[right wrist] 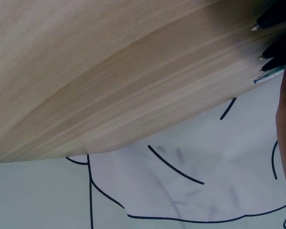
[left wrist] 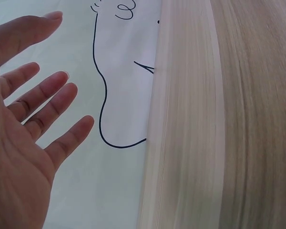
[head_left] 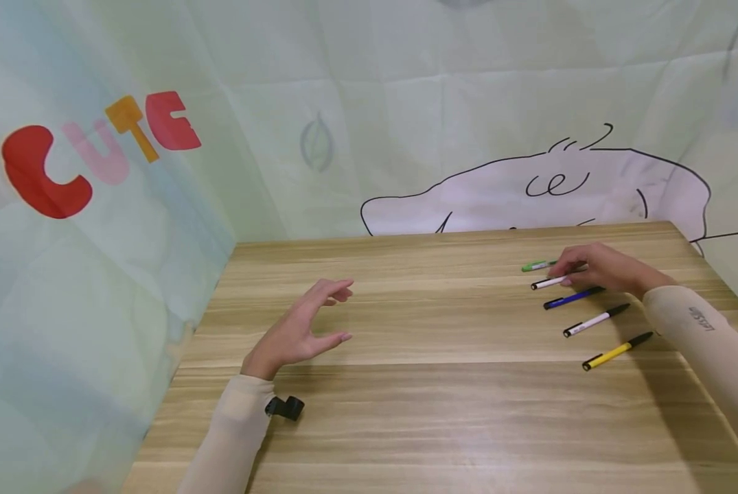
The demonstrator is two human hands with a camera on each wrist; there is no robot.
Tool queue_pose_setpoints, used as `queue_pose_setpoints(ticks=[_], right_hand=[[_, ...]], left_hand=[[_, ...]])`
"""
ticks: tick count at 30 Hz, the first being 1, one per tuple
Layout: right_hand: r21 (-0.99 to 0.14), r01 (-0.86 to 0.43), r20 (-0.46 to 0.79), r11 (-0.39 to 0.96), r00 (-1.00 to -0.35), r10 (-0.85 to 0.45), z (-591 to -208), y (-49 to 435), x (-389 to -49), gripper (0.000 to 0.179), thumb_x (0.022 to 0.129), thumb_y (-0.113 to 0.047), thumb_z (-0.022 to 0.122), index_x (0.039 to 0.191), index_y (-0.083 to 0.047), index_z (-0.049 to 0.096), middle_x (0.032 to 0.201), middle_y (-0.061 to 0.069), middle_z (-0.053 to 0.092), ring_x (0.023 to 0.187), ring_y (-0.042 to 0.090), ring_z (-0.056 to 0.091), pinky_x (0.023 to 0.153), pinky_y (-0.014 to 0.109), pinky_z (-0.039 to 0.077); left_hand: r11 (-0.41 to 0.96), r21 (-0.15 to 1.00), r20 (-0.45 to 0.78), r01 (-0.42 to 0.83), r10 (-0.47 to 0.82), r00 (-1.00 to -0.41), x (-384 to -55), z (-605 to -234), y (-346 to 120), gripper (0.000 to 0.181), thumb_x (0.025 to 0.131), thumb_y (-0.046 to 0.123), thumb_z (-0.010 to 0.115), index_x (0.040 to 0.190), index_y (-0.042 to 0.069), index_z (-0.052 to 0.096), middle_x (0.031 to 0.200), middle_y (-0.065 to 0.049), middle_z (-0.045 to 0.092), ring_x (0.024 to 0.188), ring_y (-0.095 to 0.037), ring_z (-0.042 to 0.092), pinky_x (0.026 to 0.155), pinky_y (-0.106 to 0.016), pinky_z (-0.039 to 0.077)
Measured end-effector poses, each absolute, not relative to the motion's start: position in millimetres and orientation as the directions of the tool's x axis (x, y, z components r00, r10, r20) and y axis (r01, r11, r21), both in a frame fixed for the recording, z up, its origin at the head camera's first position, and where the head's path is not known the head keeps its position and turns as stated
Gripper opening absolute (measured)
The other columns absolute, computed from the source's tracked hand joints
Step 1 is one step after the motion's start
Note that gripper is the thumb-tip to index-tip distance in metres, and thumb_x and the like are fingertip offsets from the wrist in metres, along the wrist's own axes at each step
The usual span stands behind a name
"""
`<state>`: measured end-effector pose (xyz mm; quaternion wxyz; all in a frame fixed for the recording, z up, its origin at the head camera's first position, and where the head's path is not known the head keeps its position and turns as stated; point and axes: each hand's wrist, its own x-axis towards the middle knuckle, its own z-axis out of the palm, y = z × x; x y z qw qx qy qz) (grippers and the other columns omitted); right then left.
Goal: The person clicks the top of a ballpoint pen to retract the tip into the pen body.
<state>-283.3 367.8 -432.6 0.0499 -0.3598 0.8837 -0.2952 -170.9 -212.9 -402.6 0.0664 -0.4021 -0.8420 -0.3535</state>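
Head view: the cloth [head_left: 270, 137] is reading "CUTE" at ten o'clock; the right sleeve [head_left: 702, 343] is bearing small print, too unclear to read surely. At three o'clock the right hand [head_left: 606, 267] is pinching a white pen [head_left: 548, 283] at the bench [head_left: 406, 412]. A green pen [head_left: 535, 265] is lying just twelve-ward of it; a blue pen [head_left: 569, 300], second white pen [head_left: 593, 323] and yellow pen [head_left: 612, 355] are lying six-ward. At seven o'clock the left hand [head_left: 297, 329] is hanging with thumb and fingers well apart, holding nothing.

Left wrist view: the left hand is spreading its fingers at nine o'clock.

Right wrist view: black pen tips [right wrist: 279, 46] are showing at two o'clock; the right hand's grip is staying out of frame.
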Motion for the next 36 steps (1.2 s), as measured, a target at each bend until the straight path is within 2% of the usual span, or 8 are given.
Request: queue_pose_setpoints(ticks=[4,10,13,19,24,32,36], right_hand=[[-0.548,-0.616,0.137,0.566,-0.734,-0.666,-434,367,-284,0.022,0.085,0.000,0.079,0.096,-0.019,0.078,0.095,-0.008,0.071,0.085,0.006,0.065,0.074,0.020,0.056],[-0.512,-0.562,0.086,0.650,-0.786,-0.612,-432,366,-283,0.021,0.088,-0.001,0.077,0.096,-0.020,0.077,0.094,-0.011,0.069,0.084,0.002,0.060,0.073,0.022,0.054],[-0.486,-0.561,0.083,0.670,-0.793,-0.604,-431,366,-283,0.019,0.089,-0.002,0.076,0.095,-0.020,0.077,0.094,-0.010,0.068,0.085,0.002,0.059,0.073,0.023,0.054],[-0.458,-0.550,0.069,0.698,-0.805,-0.589,-427,364,-280,0.017,0.090,-0.001,0.074,0.094,-0.018,0.075,0.095,-0.006,0.067,0.084,0.006,0.058,0.071,0.024,0.052],[-0.452,-0.498,0.032,0.740,-0.838,-0.545,-420,361,-275,0.016,0.092,0.001,0.071,0.101,-0.012,0.072,0.098,-0.003,0.068,0.088,0.010,0.059,0.074,0.025,0.053],[-0.484,-0.508,0.110,0.712,-0.843,-0.526,-415,356,-263,0.016,0.093,0.002,0.070,0.105,-0.009,0.071,0.099,0.000,0.070,0.090,0.012,0.063,0.076,0.026,0.055],[-0.456,-0.539,0.171,0.709,-0.834,-0.524,-412,352,-256,0.014,0.093,0.001,0.070,0.104,-0.008,0.071,0.099,0.000,0.070,0.089,0.009,0.062,0.076,0.025,0.056]], left_hand=[[0.426,0.541,0.396,0.725,0.632,-0.667,-171,-403,-213,0.082,0.087,0.020,0.081,0.156,0.017,0.037,0.132,0.000,0.055,0.121,-0.027,0.057,0.106,-0.041,0.049],[0.433,0.536,0.394,0.725,0.631,-0.668,-171,-403,-213,0.083,0.087,0.019,0.082,0.156,0.017,0.036,0.132,-0.001,0.055,0.121,-0.025,0.056,0.106,-0.041,0.049],[0.433,0.538,0.390,0.723,0.632,-0.669,-171,-402,-212,0.083,0.087,0.020,0.081,0.156,0.017,0.036,0.133,-0.001,0.054,0.122,-0.025,0.056,0.106,-0.041,0.049],[0.437,0.542,0.381,0.718,0.633,-0.673,-172,-402,-209,0.082,0.088,0.021,0.081,0.156,0.019,0.036,0.133,0.001,0.054,0.122,-0.021,0.055,0.107,-0.039,0.049],[0.429,0.547,0.386,0.719,0.633,-0.671,-174,-401,-207,0.082,0.087,0.020,0.081,0.156,0.019,0.036,0.134,0.000,0.054,0.123,-0.022,0.055,0.107,-0.041,0.049],[0.402,0.548,0.407,0.734,0.638,-0.653,-178,-398,-198,0.083,0.086,0.017,0.082,0.156,0.017,0.037,0.135,-0.002,0.054,0.123,-0.021,0.055,0.104,-0.046,0.050],[0.389,0.548,0.413,0.741,0.645,-0.643,-181,-397,-193,0.083,0.086,0.018,0.081,0.156,0.017,0.036,0.135,-0.002,0.054,0.123,-0.021,0.054,0.105,-0.044,0.050]])
